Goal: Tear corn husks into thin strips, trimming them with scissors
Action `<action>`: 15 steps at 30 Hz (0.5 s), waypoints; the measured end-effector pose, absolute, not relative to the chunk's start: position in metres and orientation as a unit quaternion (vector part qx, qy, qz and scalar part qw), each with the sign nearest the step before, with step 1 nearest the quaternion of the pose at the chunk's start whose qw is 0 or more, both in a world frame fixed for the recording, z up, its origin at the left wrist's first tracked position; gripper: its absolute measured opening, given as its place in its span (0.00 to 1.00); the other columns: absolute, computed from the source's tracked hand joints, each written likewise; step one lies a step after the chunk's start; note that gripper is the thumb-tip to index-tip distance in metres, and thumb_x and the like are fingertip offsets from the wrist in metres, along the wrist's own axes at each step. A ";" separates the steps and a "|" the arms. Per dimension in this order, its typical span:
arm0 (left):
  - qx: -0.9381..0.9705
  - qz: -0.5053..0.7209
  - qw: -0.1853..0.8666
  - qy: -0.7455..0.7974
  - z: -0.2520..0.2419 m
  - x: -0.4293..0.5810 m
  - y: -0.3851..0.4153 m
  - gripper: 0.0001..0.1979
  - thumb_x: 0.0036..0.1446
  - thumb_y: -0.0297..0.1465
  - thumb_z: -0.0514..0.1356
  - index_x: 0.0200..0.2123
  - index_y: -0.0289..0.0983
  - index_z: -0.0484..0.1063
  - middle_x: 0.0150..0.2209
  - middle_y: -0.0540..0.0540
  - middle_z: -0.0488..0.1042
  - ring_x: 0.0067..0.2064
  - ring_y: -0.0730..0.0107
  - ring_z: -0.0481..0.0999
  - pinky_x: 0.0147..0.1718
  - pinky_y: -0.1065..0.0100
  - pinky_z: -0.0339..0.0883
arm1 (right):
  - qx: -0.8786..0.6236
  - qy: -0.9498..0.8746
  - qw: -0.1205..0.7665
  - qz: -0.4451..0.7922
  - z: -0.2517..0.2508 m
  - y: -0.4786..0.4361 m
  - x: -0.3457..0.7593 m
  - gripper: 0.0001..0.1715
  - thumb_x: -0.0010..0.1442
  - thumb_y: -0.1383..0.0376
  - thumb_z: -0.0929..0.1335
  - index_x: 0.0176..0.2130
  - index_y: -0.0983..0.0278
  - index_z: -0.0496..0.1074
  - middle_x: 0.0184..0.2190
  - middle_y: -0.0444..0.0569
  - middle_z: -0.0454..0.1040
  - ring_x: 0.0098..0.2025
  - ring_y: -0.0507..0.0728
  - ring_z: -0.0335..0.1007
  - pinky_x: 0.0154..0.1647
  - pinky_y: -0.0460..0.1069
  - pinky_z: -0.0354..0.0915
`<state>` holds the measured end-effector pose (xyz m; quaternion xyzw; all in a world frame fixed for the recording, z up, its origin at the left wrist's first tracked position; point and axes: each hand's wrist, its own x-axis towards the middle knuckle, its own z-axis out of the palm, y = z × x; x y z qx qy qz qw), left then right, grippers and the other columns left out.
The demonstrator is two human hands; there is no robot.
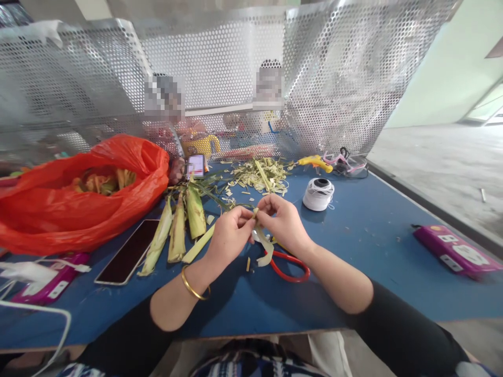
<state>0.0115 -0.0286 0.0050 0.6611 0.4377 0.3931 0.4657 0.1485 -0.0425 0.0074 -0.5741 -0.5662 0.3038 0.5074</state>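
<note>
My left hand (pixel 232 234) and my right hand (pixel 283 224) meet above the middle of the blue table. Both pinch a pale green husk strip (pixel 265 245) at its upper part, and its loose end hangs down between them. Below it lie scissors with a red handle (pixel 293 280), their blades partly hidden by the hands and the strip. To the left of my left hand, several husk-wrapped stalks (pixel 195 212) rest side by side. A heap of shredded pale green bits (pixel 261 175) lies beyond both hands.
A red plastic bag (pixel 133 220) with plant pieces stands at left, near a phone (pixel 128 254). A white thread spool (pixel 318 195), a yellow glue gun (pixel 315 162) and pink glasses (pixel 348 163) lie right of centre. Purple packs (pixel 458 251) flank the table. A perforated metal screen (pixel 231 68) rises behind.
</note>
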 end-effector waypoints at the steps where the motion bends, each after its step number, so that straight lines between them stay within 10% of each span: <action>1: 0.659 0.397 0.467 0.436 0.005 0.012 -0.028 0.02 0.52 0.28 0.58 0.29 0.37 0.68 0.16 0.55 0.71 0.17 0.74 0.71 0.21 0.74 0.63 | -0.571 -0.561 0.519 0.299 0.007 -0.042 0.148 0.07 0.44 0.69 0.65 0.29 0.61 0.65 0.19 0.38 0.68 0.23 0.50 0.63 0.27 0.46 0.58; 15: 0.608 0.453 0.469 0.452 0.005 0.011 -0.024 0.03 0.52 0.29 0.60 0.28 0.36 0.70 0.17 0.55 0.71 0.16 0.75 0.70 0.19 0.74 0.62 | -0.529 -0.580 0.547 0.292 0.011 -0.046 0.149 0.08 0.48 0.64 0.69 0.32 0.62 0.72 0.25 0.44 0.75 0.29 0.54 0.69 0.32 0.49 0.65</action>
